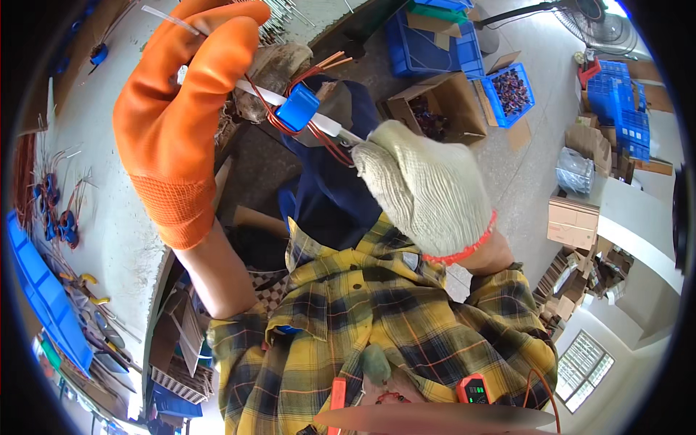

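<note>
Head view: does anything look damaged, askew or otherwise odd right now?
One mild oddity: mismatched handwear. The left hand wears an orange glove, the right hand a whitish, red-edged knit glove. The blue part on the white rod shows no obvious damage.

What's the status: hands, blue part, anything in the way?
Left hand gripping white rod. Right hand curled at rod's lower end. Blue part on rod, between hands. Red wires close to right hand.
</note>
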Action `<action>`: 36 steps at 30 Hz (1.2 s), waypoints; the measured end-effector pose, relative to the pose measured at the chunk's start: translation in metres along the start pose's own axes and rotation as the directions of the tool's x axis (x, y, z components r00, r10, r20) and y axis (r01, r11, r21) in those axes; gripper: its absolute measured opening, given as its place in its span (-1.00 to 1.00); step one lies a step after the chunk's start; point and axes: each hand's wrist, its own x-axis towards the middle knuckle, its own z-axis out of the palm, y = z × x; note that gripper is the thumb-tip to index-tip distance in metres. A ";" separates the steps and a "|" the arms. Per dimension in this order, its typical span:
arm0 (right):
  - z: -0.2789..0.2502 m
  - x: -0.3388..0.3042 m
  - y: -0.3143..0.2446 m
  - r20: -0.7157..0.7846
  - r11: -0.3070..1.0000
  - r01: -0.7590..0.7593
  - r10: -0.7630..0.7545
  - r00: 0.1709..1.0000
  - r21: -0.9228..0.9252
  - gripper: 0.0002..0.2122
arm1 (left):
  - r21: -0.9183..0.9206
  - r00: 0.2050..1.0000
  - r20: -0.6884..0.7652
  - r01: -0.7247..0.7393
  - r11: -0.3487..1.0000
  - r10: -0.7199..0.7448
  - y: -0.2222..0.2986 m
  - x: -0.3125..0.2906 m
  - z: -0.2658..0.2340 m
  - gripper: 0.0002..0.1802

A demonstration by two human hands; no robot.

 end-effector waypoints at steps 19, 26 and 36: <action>0.014 0.011 0.075 -0.388 0.923 0.360 -0.383 0.838 -0.133 -0.70 | 0.576 0.868 0.389 -0.491 0.654 0.309 0.024 -0.045 -0.021 -0.41; -0.012 0.106 0.029 -0.154 0.326 0.842 -0.945 0.288 -0.430 -0.80 | 0.513 0.890 0.249 -0.456 0.728 0.382 0.017 -0.051 -0.004 -0.40; -0.014 0.096 0.009 -0.074 0.807 0.287 -0.291 0.954 0.516 -0.64 | 0.615 0.927 0.311 -0.366 0.698 0.211 0.080 -0.029 0.009 -0.33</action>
